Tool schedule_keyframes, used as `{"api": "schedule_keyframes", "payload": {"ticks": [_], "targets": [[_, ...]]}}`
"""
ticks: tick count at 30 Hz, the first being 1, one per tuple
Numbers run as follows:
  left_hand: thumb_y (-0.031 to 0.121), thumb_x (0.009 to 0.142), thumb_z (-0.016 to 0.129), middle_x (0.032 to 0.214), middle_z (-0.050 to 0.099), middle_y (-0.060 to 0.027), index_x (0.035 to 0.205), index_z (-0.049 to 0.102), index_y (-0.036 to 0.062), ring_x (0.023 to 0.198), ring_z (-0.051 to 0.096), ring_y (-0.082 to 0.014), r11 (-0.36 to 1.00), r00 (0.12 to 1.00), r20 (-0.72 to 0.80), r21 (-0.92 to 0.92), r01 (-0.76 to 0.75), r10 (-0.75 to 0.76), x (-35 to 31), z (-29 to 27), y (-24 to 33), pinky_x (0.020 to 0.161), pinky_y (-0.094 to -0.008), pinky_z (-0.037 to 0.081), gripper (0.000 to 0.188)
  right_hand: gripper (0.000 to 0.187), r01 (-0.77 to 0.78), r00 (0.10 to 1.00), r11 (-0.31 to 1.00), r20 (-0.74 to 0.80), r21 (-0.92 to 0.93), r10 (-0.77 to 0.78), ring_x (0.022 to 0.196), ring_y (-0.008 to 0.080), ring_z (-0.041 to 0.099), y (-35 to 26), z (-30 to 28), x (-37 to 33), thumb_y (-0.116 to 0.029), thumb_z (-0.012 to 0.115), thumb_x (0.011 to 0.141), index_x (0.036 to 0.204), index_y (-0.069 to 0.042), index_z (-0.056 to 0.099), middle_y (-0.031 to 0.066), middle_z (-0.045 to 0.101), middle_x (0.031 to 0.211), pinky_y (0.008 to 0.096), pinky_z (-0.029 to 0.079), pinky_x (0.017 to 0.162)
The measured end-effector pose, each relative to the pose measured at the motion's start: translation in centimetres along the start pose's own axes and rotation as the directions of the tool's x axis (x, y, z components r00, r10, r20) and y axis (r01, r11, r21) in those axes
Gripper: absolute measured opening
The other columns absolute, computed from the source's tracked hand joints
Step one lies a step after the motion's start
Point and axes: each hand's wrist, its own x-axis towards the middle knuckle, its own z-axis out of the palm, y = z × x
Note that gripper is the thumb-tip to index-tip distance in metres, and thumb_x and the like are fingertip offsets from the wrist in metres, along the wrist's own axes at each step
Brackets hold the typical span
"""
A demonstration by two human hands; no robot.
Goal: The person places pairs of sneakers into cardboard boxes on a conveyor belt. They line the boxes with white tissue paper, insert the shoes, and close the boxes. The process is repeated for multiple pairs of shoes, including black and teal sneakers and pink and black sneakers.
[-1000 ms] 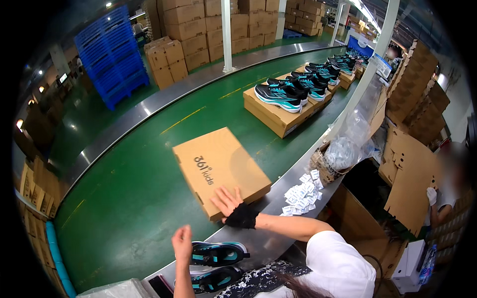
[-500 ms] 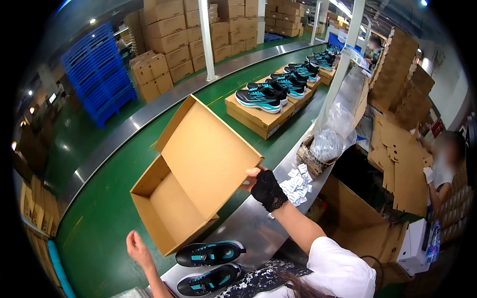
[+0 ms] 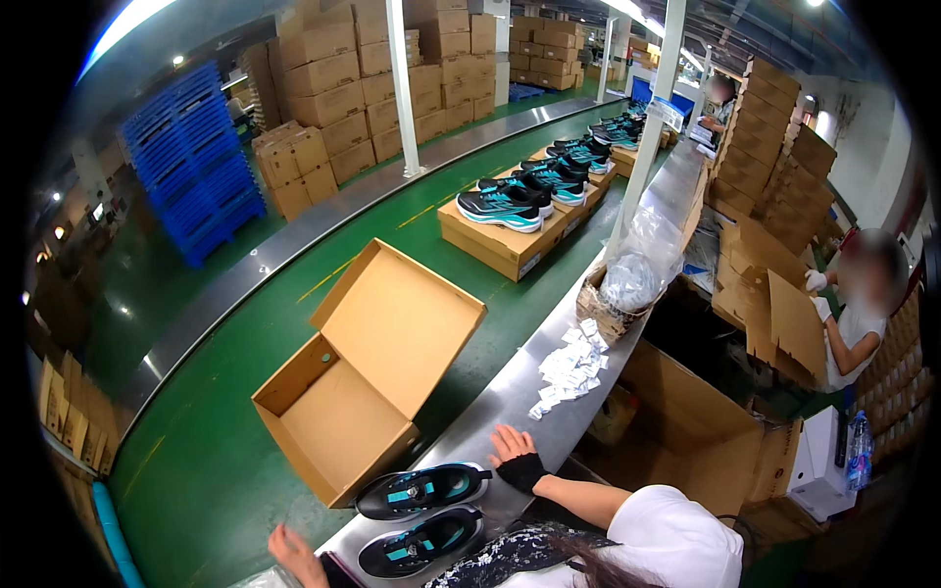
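Observation:
An open brown shoe box (image 3: 338,416) with its lid raised sits on the green conveyor belt, and neither hand touches it. Beside its near corner, a pair of black and teal sneakers (image 3: 421,493) lies on the metal ledge with toes to the left. My left hand (image 3: 297,556), at the lower edge left of the shoes, holds nothing, its fingers loosely apart. In a black lace fingerless glove, my right hand (image 3: 514,457) is over the ledge just beyond the shoes' heels, fingers spread. A pile of small white packets (image 3: 571,370) lies farther along the ledge.
Farther up the belt, sneakers stand on closed shoe boxes (image 3: 490,240). A basket with clear plastic bags (image 3: 627,284) sits on the ledge by a white post (image 3: 655,127). At right, a large carton (image 3: 676,412) stands below, and a co-worker in white gloves (image 3: 818,299) handles cardboard.
My right hand has let go of the box lid and come down to the ledge, opening out. The lid leans back, standing by itself. My left hand has moved down slightly.

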Motion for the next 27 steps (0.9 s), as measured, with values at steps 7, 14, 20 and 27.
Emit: {"api": "schedule_keyframes", "payload": {"ticks": [7,14,20,27], "targets": [[0.027,0.084,0.049,0.084,0.057,-0.0167,0.088,0.056,-0.0021,0.079,0.053,-0.0300,0.634,0.907,-0.101,0.684,0.362,-0.410,-10.9,-13.8,-12.0,0.073,-0.0413,0.041,0.030,0.043,-0.044,0.998,0.999,-0.034,-0.026,0.043,0.117,0.0263,0.035,-0.5,0.4,-0.2,-0.025,0.055,0.073,0.110,-0.005,0.048,0.0130,0.041,0.123,0.0448,0.026,0.094],[0.038,0.081,0.051,0.079,0.060,-0.0157,0.084,0.060,-0.0004,0.073,0.056,-0.0286,0.630,0.861,0.058,0.707,0.322,-0.505,-13.5,-17.3,-11.8,0.066,-0.0448,0.042,0.039,0.042,-0.033,0.999,0.999,-0.044,-0.038,0.031,0.117,0.0264,0.035,0.4,1.2,-0.6,-0.024,0.054,0.074,0.111,-0.005,0.047,0.0119,0.040,0.124,0.0447,0.025,0.094],[0.024,0.088,0.044,0.108,0.051,-0.0238,0.111,0.048,-0.0066,0.094,0.050,-0.0339,0.642,0.783,-0.192,0.475,0.602,-0.592,-9.9,-20.2,-14.4,0.085,-0.0394,0.039,0.038,0.041,-0.094,0.990,0.995,0.104,0.017,0.092,0.118,0.0291,0.034,-0.4,1.6,0.4,-0.024,0.052,0.077,0.113,-0.005,0.047,0.0157,0.038,0.126,0.0452,0.025,0.096],[0.021,0.090,0.042,0.098,0.056,-0.0134,0.104,0.053,-0.0026,0.089,0.053,-0.0237,0.895,0.743,-0.519,-0.112,0.432,-0.423,-2.3,-24.4,-12.4,0.081,-0.0326,0.041,0.029,0.040,0.145,0.988,0.922,-0.105,0.359,-0.114,0.105,0.0360,0.046,-4.4,-8.1,7.9,-0.011,0.057,0.076,0.113,0.000,0.046,0.0214,0.044,0.117,0.0399,0.038,0.089]]}}
